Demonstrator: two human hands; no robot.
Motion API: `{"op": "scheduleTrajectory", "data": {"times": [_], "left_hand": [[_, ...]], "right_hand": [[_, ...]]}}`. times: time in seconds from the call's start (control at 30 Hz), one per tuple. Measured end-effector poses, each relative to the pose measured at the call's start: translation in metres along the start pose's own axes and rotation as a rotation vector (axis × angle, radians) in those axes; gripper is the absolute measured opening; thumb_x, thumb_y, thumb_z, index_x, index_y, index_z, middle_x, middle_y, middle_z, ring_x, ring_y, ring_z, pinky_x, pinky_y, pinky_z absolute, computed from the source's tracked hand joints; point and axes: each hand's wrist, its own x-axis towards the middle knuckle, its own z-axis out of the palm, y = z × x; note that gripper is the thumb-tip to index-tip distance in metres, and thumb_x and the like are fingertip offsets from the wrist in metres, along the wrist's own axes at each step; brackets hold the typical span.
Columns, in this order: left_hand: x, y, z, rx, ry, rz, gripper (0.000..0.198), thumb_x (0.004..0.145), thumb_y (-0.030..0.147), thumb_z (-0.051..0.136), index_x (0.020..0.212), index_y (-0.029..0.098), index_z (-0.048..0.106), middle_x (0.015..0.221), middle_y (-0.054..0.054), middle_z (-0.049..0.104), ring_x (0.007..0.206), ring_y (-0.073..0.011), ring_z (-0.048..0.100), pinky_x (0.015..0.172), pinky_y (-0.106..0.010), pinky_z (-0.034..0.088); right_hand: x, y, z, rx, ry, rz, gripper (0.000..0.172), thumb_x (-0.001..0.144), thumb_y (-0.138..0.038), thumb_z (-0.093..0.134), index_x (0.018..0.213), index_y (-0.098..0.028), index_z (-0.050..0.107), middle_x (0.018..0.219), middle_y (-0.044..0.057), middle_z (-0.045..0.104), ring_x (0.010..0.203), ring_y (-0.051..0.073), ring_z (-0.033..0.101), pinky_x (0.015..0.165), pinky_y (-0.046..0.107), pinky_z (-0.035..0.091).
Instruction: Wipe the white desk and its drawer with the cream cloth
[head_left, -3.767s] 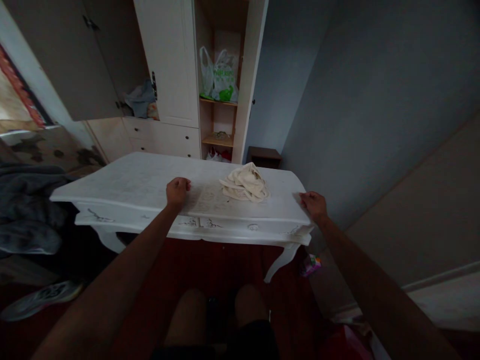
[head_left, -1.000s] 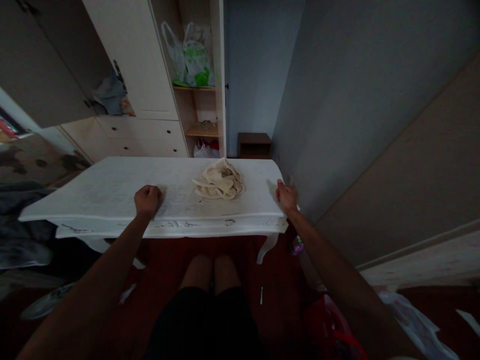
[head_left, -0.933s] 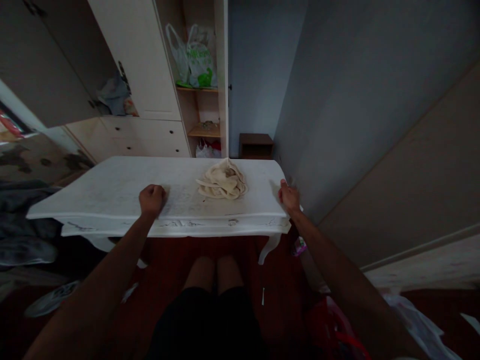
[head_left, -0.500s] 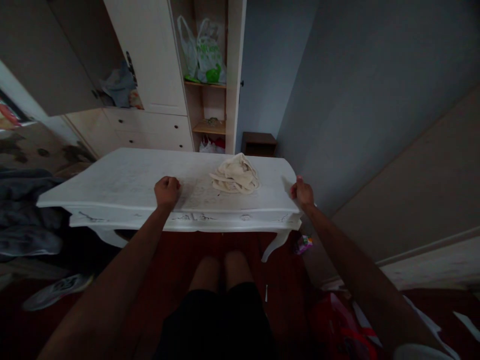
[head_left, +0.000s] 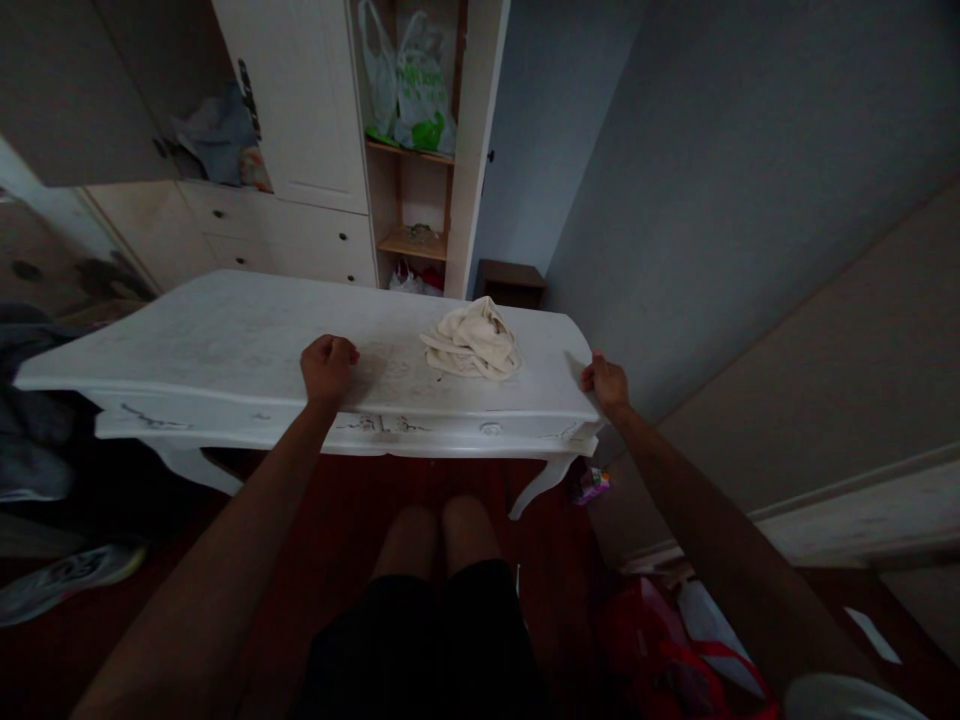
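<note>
A white table (head_left: 225, 330) with a carved front edge and curved legs stands before me, its top marked with greyish smudges. My left hand (head_left: 328, 368) is closed in a fist at the near part of the tabletop, left of centre, with nothing seen in it. My right hand (head_left: 604, 382) is at the table's right end, fingers curled in and thumb side up; no object shows in it. Whether it touches the table edge is hard to tell. Between the hands, nearer the right one, lies a crumpled cream cloth (head_left: 474, 342), apart from both.
Behind the table stands a white wardrobe (head_left: 300, 110) with open doors and plastic bags (head_left: 424, 105) on a shelf. A grey wall (head_left: 720, 180) runs along the right. A red bag (head_left: 652, 640) and a shoe (head_left: 71, 580) are on the dark red floor.
My view has turned and tilted slightly, so the table's left end and the wardrobe sit differently in the picture. Both hands stay closed in nearly the same places; the cloth lies as before.
</note>
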Motion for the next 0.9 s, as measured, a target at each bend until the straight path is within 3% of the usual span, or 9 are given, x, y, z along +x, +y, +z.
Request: {"op": "scheduleTrajectory", "data": {"times": [0.53, 0.73, 0.9], "left_hand": [[-0.002, 0.004, -0.001, 0.060, -0.002, -0.014, 0.020, 0.072, 0.022, 0.045, 0.055, 0.018, 0.056, 0.053, 0.000, 0.056, 0.052, -0.0121, 0.052, 0.052, -0.022, 0.042], [0.002, -0.006, 0.001, 0.038, -0.003, 0.013, 0.020, 0.070, 0.021, 0.046, 0.053, 0.019, 0.056, 0.051, 0.000, 0.055, 0.052, -0.0121, 0.052, 0.052, -0.023, 0.041], [0.001, -0.002, 0.001, 0.055, 0.003, 0.006, 0.020, 0.070, 0.021, 0.047, 0.054, 0.018, 0.057, 0.051, 0.000, 0.056, 0.053, -0.0123, 0.053, 0.053, -0.023, 0.040]], "right_hand": [[-0.004, -0.007, 0.000, 0.040, 0.001, 0.028, 0.067, 0.088, -0.071, 0.038, 0.051, -0.019, 0.058, 0.040, 0.001, 0.055, 0.041, 0.013, 0.052, 0.051, 0.026, 0.043], [-0.002, -0.002, 0.000, 0.050, 0.002, 0.024, 0.065, 0.090, -0.067, 0.038, 0.052, -0.019, 0.058, 0.041, 0.001, 0.055, 0.042, 0.013, 0.053, 0.051, 0.026, 0.042], [0.001, 0.002, 0.000, 0.042, 0.000, 0.016, 0.064, 0.090, -0.067, 0.037, 0.053, -0.019, 0.059, 0.042, 0.002, 0.055, 0.044, 0.013, 0.053, 0.053, 0.026, 0.042]]}}
